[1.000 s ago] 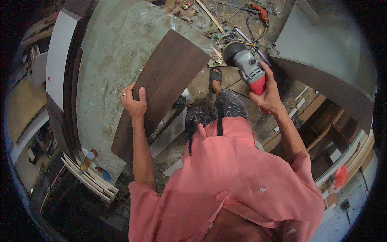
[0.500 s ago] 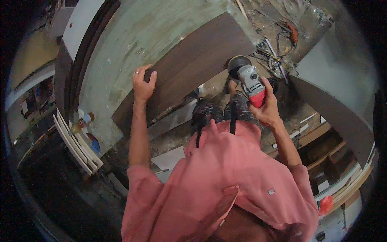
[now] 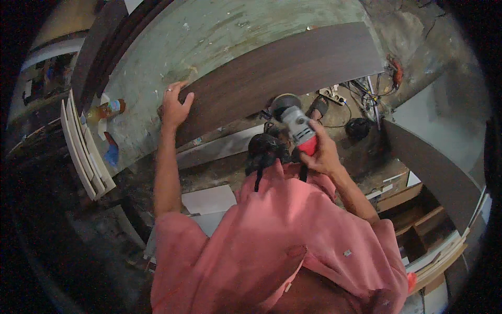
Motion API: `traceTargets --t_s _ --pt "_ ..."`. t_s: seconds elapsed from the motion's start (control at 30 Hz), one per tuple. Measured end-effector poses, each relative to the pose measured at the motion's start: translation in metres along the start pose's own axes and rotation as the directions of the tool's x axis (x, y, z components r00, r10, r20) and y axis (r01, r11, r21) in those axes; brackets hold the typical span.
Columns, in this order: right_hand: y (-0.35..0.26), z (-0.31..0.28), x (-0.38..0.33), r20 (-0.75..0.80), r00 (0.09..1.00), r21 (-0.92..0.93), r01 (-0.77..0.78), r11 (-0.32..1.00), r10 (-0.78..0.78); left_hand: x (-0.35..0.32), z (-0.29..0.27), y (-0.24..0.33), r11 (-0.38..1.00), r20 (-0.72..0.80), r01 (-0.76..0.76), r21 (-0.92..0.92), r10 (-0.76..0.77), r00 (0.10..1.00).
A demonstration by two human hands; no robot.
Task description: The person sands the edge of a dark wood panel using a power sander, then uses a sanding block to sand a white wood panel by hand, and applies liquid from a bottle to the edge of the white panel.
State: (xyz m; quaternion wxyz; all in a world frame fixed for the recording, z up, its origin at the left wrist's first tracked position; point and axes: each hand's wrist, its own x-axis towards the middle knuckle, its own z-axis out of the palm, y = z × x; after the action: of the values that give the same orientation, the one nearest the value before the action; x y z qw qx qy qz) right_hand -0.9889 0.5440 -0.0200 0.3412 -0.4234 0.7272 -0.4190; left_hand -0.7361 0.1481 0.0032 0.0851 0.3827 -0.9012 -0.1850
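Observation:
A long dark brown wood-grain board (image 3: 282, 63) lies across a pale green, stained worktop (image 3: 151, 73). At its left end, my left hand (image 3: 175, 107) holds the far edge, thumb over the board and fingers beyond it; a ring shows on one finger. My right hand (image 3: 324, 152) is wrapped round the red rear body of an angle grinder (image 3: 297, 125) with a grey head. The grinder's round dark disc (image 3: 285, 104) points away from me, just off the board's near edge. Whether the disc is spinning I cannot tell.
Beyond the board's right end lie a red power tool (image 3: 396, 71), tangled cables and a white power strip (image 3: 333, 96). A bottle (image 3: 111, 108) and pale strips (image 3: 83, 149) are at left. On the right stand a large panel (image 3: 429, 152) and an open wooden cabinet frame (image 3: 418, 220).
The view has shifted, so the board's right end and the power strip show more. The grinder has moved left and nearer to me. My left hand keeps its place at the board's edge.

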Motion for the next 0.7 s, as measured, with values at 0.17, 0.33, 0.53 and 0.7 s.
traceTargets --t_s 0.17,0.33,0.53,0.7 --pt "-0.033 0.066 0.011 0.21 0.973 -0.07 0.108 0.992 -0.091 -0.039 -0.029 -0.042 0.999 -0.078 0.036 -0.019 -0.037 0.996" --pt "-0.071 0.089 0.006 0.314 0.937 -0.065 0.182 0.981 -0.153 -0.079 -0.053 -0.062 0.998 -0.123 0.047 -0.045 -0.052 0.991" --pt "-0.056 0.032 -0.042 0.069 0.998 -0.165 -0.002 0.986 0.014 -0.08 -0.004 0.022 0.977 0.026 -0.163 -0.139 0.168 0.985" --pt "-0.02 -0.031 -0.089 -0.298 0.921 0.066 -0.241 0.968 0.25 -0.028 0.071 0.119 0.912 -0.006 -0.372 -0.172 0.376 0.927"
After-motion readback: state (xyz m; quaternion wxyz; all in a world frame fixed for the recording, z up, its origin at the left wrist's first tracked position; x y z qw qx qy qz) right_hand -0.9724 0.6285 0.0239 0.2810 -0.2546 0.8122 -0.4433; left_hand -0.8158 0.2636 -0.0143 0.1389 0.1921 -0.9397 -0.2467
